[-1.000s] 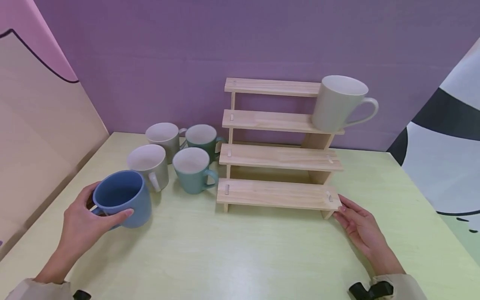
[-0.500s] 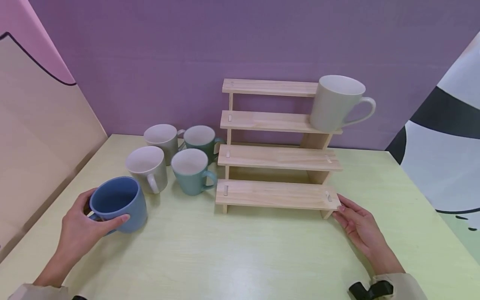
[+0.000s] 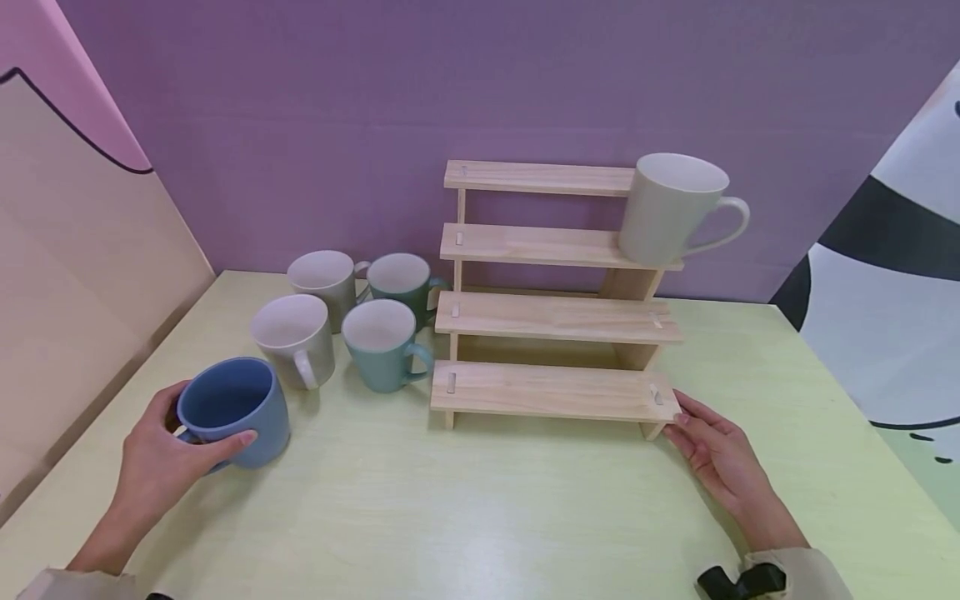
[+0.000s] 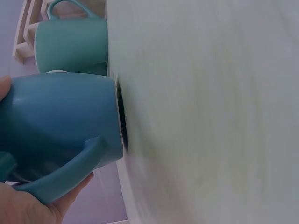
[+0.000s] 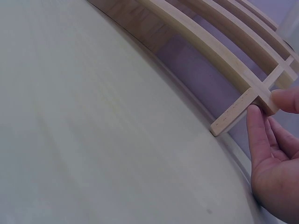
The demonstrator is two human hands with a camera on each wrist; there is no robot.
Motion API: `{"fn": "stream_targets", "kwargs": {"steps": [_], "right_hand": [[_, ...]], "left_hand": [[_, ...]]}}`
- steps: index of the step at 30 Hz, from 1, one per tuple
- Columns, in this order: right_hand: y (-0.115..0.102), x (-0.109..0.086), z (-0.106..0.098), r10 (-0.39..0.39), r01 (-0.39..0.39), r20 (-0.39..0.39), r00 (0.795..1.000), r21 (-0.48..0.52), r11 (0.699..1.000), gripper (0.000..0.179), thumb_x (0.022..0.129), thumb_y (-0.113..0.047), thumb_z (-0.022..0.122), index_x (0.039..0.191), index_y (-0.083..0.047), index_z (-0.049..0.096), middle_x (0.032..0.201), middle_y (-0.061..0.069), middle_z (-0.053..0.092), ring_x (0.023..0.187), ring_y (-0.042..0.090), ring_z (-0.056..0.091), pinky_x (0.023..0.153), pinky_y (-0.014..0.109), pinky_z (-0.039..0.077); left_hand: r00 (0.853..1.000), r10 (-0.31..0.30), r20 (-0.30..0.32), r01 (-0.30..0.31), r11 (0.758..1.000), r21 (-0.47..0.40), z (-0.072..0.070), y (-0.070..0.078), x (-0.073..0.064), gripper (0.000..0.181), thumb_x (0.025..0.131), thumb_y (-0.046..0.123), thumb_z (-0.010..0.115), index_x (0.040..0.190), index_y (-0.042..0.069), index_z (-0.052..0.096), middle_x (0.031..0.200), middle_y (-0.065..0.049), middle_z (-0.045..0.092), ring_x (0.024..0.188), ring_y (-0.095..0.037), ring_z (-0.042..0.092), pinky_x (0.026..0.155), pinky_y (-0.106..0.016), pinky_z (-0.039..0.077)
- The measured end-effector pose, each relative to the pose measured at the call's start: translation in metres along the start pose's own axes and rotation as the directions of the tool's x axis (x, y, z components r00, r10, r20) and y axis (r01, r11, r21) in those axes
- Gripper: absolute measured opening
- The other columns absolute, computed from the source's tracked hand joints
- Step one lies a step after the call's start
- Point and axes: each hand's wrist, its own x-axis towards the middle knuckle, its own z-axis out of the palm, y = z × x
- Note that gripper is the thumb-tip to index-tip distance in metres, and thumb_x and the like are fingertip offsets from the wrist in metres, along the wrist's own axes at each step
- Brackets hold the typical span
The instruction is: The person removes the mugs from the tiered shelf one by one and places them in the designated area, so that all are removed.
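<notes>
A blue mug [image 3: 258, 429] is upright at the table's left front, gripped by my left hand [image 3: 161, 458] with the thumb along its near side. In the left wrist view the blue mug [image 4: 60, 121] has its base close to the tabletop, its handle toward the palm. My right hand [image 3: 723, 462] pinches the right end of the bottom shelf of a four-tier wooden rack [image 3: 555, 392]. The right wrist view shows the thumb above and fingers below the shelf end [image 5: 264, 100]. A white mug [image 3: 667, 212] stands on the rack's right side, handle pointing right.
Left of the rack stand a light-blue mug [image 3: 382, 350], a dark green mug [image 3: 405, 283], a white mug [image 3: 296, 337] and another pale mug [image 3: 326, 279] behind it. A purple backdrop [image 3: 337, 125] rises behind the pale table [image 3: 450, 517].
My left hand has brought the blue mug slightly down and toward the front left, away from the white mug behind it. The right hand keeps its pinch on the rack's shelf.
</notes>
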Motion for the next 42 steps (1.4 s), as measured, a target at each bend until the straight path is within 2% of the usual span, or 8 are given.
{"fn": "stream_targets", "kwargs": {"steps": [14,20,23,28,31,37,39,42], "right_hand": [[-0.002,-0.001,0.000,0.008,-0.008,-0.031,0.999,-0.010,1.000,0.037,0.098,0.006,0.040,0.117,-0.010,0.068,0.117,0.000,0.068,0.103,0.014,0.067,0.086,0.024,0.053],[-0.002,-0.001,-0.001,-0.002,0.002,-0.020,1.000,-0.005,1.000,0.037,0.098,0.006,0.039,0.117,-0.009,0.068,0.116,0.001,0.068,0.102,0.014,0.067,0.086,0.024,0.053],[0.000,-0.001,-0.001,-0.005,0.005,-0.018,1.000,-0.009,1.000,0.037,0.098,0.006,0.040,0.117,-0.009,0.068,0.116,0.001,0.068,0.102,0.014,0.067,0.086,0.023,0.053],[-0.001,-0.001,-0.001,0.013,-0.014,-0.032,0.999,-0.043,0.999,0.037,0.099,0.004,0.041,0.117,-0.012,0.068,0.117,-0.002,0.068,0.103,0.012,0.067,0.086,0.022,0.053],[-0.001,-0.001,-0.001,0.021,-0.023,-0.040,0.999,-0.056,0.998,0.036,0.099,0.003,0.042,0.117,-0.014,0.068,0.116,-0.003,0.068,0.103,0.012,0.067,0.086,0.022,0.053],[-0.001,-0.001,0.000,0.018,-0.021,-0.048,0.999,-0.051,0.998,0.035,0.098,0.003,0.043,0.115,-0.013,0.069,0.115,-0.002,0.069,0.102,0.012,0.067,0.085,0.022,0.053],[-0.001,-0.001,0.001,0.019,-0.022,-0.049,0.999,-0.048,0.999,0.035,0.098,0.003,0.043,0.115,-0.013,0.069,0.115,-0.002,0.069,0.102,0.012,0.067,0.086,0.022,0.053],[-0.002,-0.001,0.000,0.017,-0.020,-0.051,0.999,-0.049,0.999,0.035,0.098,0.003,0.043,0.115,-0.013,0.069,0.115,-0.003,0.068,0.102,0.011,0.067,0.086,0.022,0.053]], "left_hand": [[0.999,0.004,0.043,-0.005,1.000,0.016,0.001,0.001,0.003,0.089,0.073,0.028,0.083,0.140,0.002,0.032,0.127,-0.019,0.050,0.093,0.007,0.038,0.067,-0.009,0.038],[0.997,0.014,0.082,-0.018,0.999,0.044,0.000,0.001,0.004,0.091,0.074,0.030,0.082,0.141,0.001,0.028,0.128,-0.021,0.048,0.095,0.001,0.039,0.068,-0.015,0.038],[0.992,0.006,0.123,-0.012,0.999,0.050,-0.002,-0.001,0.004,0.093,0.075,0.031,0.081,0.143,0.001,0.024,0.129,-0.021,0.046,0.096,-0.002,0.041,0.069,-0.018,0.038],[0.986,0.023,0.168,-0.031,0.998,0.046,-0.007,-0.004,0.004,0.095,0.076,0.029,0.081,0.144,0.002,0.021,0.131,-0.021,0.044,0.096,0.003,0.040,0.070,-0.017,0.037],[0.985,0.050,0.167,-0.057,0.998,0.036,-0.008,-0.004,0.005,0.093,0.075,0.026,0.082,0.143,0.002,0.023,0.130,-0.021,0.044,0.094,0.008,0.038,0.069,-0.015,0.037],[0.980,0.077,0.185,-0.083,0.996,0.020,-0.011,-0.003,0.007,0.093,0.076,0.023,0.080,0.144,0.002,0.020,0.130,-0.023,0.042,0.092,0.008,0.038,0.068,-0.011,0.038],[0.977,0.082,0.197,-0.088,0.996,0.023,-0.013,-0.002,0.008,0.094,0.077,0.024,0.080,0.145,0.003,0.019,0.130,-0.024,0.042,0.094,0.003,0.040,0.067,-0.010,0.039],[0.973,0.090,0.214,-0.094,0.995,0.012,-0.016,0.001,0.012,0.096,0.078,0.023,0.078,0.147,0.003,0.015,0.135,-0.028,0.037,0.105,-0.017,0.048,0.067,-0.008,0.039]]}}
